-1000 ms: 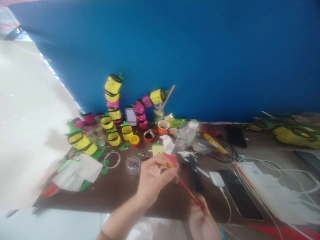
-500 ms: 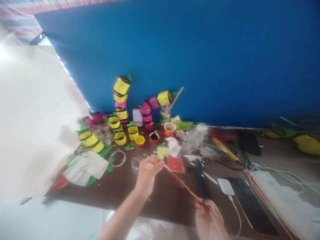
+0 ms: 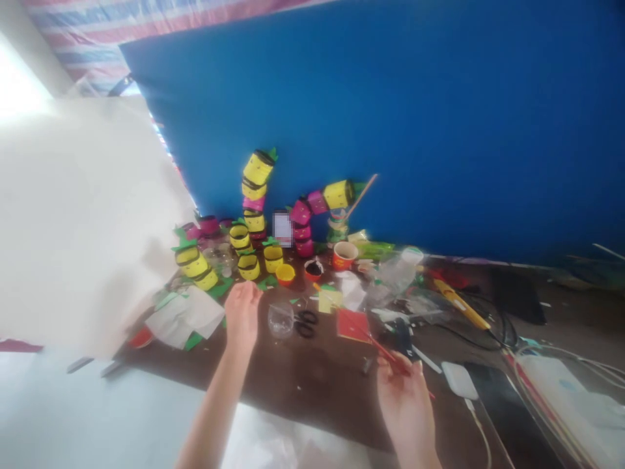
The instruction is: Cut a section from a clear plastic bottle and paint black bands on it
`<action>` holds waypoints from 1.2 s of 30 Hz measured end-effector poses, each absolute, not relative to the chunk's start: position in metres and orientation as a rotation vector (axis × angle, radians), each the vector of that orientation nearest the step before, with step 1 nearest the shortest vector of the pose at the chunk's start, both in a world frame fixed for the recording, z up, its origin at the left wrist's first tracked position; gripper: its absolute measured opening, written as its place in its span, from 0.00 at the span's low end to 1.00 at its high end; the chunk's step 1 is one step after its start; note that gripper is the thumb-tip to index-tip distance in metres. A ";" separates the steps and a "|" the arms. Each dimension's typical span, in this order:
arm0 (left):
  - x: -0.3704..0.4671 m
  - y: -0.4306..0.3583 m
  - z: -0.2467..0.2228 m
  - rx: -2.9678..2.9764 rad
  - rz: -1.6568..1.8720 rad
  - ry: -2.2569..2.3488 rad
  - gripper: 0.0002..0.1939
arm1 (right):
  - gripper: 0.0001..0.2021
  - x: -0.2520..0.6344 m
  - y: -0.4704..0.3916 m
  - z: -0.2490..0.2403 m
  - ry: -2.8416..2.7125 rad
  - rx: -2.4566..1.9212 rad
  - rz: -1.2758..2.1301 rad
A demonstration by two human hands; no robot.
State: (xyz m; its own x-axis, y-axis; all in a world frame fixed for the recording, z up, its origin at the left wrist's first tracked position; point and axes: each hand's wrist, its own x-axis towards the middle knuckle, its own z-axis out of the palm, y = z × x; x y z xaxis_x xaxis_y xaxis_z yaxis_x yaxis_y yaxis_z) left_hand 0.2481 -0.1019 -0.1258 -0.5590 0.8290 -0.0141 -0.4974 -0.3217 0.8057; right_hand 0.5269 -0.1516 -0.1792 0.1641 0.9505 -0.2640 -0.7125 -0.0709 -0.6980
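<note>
My right hand is closed around a thin red-handled paintbrush. The brush slants up and to the left, and its orange-yellow tip hangs over a yellow paper square. Away to the left, my left hand hovers above the table, just in front of a small yellow cup; its fingers are blurred and partly hidden, with nothing visible in them. Beyond the hands stand a yellow paint cup and a cup of black paint. A red paper square lies under the brush.
Yellow and magenta cup stacks stand against a blue board. Scissors and a clear plastic cup lie between my hands. At right are a yellow glue gun, a white charger, cables and a dark phone.
My left hand has left the brush tip and moved left toward the yellow cups. My right hand keeps the brush, now pointing further up. The view has shifted slightly left.
</note>
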 end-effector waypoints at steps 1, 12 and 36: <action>0.239 -0.101 -0.135 0.546 1.965 1.089 0.13 | 0.15 0.525 -0.145 -0.178 -0.349 -0.829 1.455; 0.214 -0.130 -0.235 1.354 1.218 1.290 0.51 | 0.08 0.483 -0.070 -0.183 -0.368 -0.656 1.638; 0.252 -0.066 -0.254 1.172 1.404 0.969 0.38 | 0.09 0.475 -0.062 -0.220 -0.693 -0.861 1.404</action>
State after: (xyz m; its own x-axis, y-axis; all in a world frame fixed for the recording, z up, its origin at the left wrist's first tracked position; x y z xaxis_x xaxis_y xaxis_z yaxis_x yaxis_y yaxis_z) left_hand 0.2523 -0.0663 -0.2544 -0.0046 0.9876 0.1568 -0.2042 -0.1545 0.9667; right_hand 0.4747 -0.0624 -0.2200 0.0680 0.9944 -0.0812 -0.5404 -0.0317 -0.8408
